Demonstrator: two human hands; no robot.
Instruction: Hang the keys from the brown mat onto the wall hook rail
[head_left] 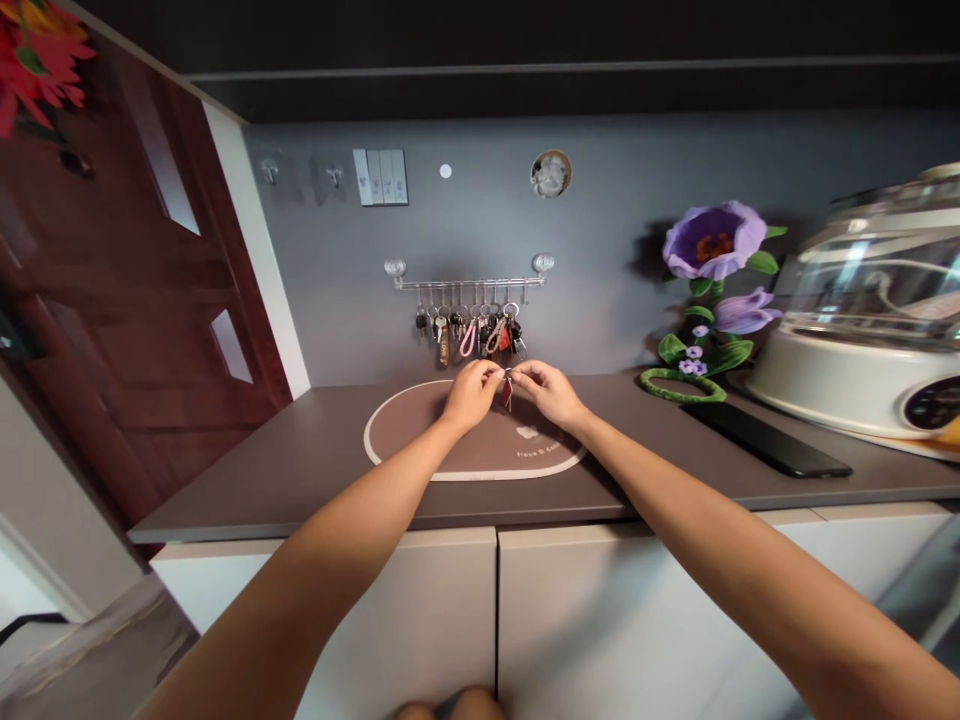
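Both hands meet above a brown oval mat point(457, 450) with a pale rim. Between their fingertips is a small metal key ring point(508, 372), from which a dark red tag point(508, 392) hangs. My left hand point(474, 392) pinches the ring from the left, and my right hand point(551, 392) pinches it from the right. Just behind and above them, a clear rail point(469, 284) on the wall carries several bunches of keys point(440, 326), a pink loop point(468, 338) among them.
At the right on the countertop point(285, 460) stand a purple flower ornament point(716, 245), a black phone point(766, 440) and a white appliance with a clear cover point(832, 375). A dark shelf point(525, 95) overhangs the wall. White cupboard doors point(420, 600) are below.
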